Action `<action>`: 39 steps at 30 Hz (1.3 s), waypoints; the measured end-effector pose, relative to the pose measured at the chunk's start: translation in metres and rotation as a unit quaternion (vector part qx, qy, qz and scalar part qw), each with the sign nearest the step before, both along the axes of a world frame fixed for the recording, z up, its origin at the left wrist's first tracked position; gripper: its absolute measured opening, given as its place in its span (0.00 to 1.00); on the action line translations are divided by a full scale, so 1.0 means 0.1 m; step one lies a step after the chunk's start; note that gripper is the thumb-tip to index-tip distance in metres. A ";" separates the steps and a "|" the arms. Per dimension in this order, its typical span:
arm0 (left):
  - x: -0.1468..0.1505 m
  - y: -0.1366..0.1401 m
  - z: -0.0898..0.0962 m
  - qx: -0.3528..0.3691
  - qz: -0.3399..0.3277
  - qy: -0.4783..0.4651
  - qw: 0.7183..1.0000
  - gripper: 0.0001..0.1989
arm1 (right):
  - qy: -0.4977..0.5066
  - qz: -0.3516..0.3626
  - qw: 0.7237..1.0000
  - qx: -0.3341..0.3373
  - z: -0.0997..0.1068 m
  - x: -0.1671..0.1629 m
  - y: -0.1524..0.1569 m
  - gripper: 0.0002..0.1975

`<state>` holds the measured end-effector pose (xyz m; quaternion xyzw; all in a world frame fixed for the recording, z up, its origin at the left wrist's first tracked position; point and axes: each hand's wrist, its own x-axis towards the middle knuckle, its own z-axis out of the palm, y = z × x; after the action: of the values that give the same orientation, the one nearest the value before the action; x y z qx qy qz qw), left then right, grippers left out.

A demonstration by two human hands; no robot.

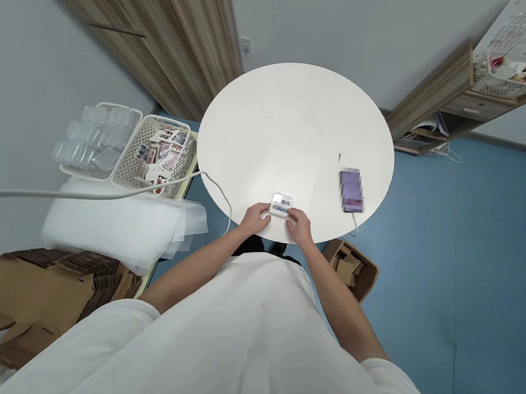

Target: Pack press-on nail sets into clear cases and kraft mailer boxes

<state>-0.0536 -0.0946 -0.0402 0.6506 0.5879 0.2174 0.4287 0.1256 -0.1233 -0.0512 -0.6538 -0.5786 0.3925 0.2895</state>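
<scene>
I see one small clear case (pixel 281 205) at the near edge of the round white worktop (pixel 291 124). The left hand (pixel 256 217) and right hand (pixel 299 223) grip its two ends with closed fingers. One purple phone (pixel 351 189) lies to the right. Two baskets (pixel 127 148) stand left, over blue floor (pixel 475 261).

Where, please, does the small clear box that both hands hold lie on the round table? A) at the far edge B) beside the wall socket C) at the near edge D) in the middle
C: the small clear box sits at the near edge of the round table, between the left hand and the right hand.
</scene>
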 end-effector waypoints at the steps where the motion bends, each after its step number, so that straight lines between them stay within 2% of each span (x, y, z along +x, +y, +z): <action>1: 0.00 -0.01 0.00 0.002 -0.007 0.006 1.000 0.21 | -0.010 0.003 1.000 -0.002 0.00 -0.01 -0.01 0.18; 9: -0.04 -0.05 -0.05 0.019 -0.075 0.047 0.996 0.21 | -0.105 0.041 0.994 -0.006 0.03 -0.08 -0.06 0.20; 14: -0.14 0.00 -0.07 0.062 -0.129 0.079 0.987 0.24 | -0.215 0.077 0.974 -0.007 0.11 -0.08 -0.05 0.23; 20: -0.28 0.18 -0.05 0.122 -0.237 0.110 0.958 0.30 | -0.286 0.187 0.939 0.041 0.18 -0.06 0.16 0.35; 24: -0.29 0.26 -0.07 0.133 -0.300 0.127 0.936 0.30 | -0.298 0.213 0.930 0.036 0.15 -0.10 0.29 0.37; 29: -0.25 0.27 -0.07 0.127 -0.317 0.142 0.929 0.30 | -0.308 0.222 0.925 0.037 0.11 -0.15 0.31 0.32; 34: -0.23 0.30 -0.05 0.128 -0.305 0.149 0.932 0.27 | -0.318 0.238 0.916 0.046 0.07 -0.18 0.32 0.31; 39: -0.21 0.32 -0.02 0.130 -0.303 0.165 0.930 0.27 | -0.350 0.248 0.903 0.024 0.09 -0.19 0.37 0.30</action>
<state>-0.0750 -0.0621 -0.0422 0.8744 0.3922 0.0414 0.2827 0.1064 -0.0865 -0.0426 -0.5773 -0.7953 0.1839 -0.0228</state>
